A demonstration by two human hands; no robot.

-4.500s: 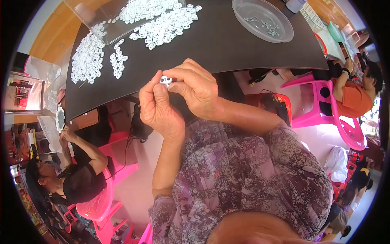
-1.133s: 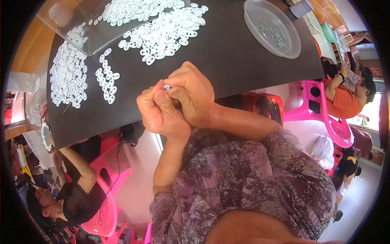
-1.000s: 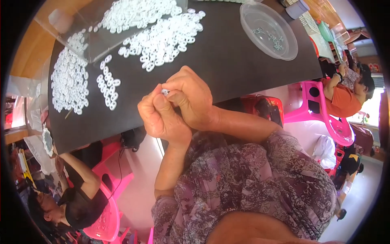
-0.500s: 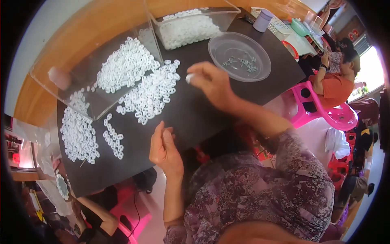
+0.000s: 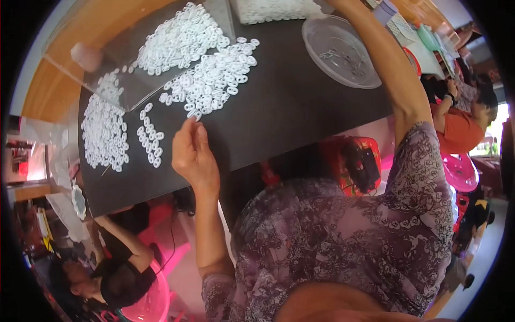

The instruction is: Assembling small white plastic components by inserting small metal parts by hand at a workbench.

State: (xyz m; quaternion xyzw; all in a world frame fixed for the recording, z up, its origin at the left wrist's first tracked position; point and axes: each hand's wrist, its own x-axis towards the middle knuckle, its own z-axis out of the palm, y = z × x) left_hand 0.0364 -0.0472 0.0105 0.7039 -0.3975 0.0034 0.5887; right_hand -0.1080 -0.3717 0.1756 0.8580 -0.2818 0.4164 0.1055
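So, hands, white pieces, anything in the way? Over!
Left hand at white two-holed oval pieces, grip unclear. Right hand mostly cut off at top. Right forearm partly covers clear round tray.

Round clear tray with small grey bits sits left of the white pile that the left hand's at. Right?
Side's wrong: the head view shows the round clear tray to the right of the white pile. Rest stands: small grey bits inside it, left hand at the pile's near edge.
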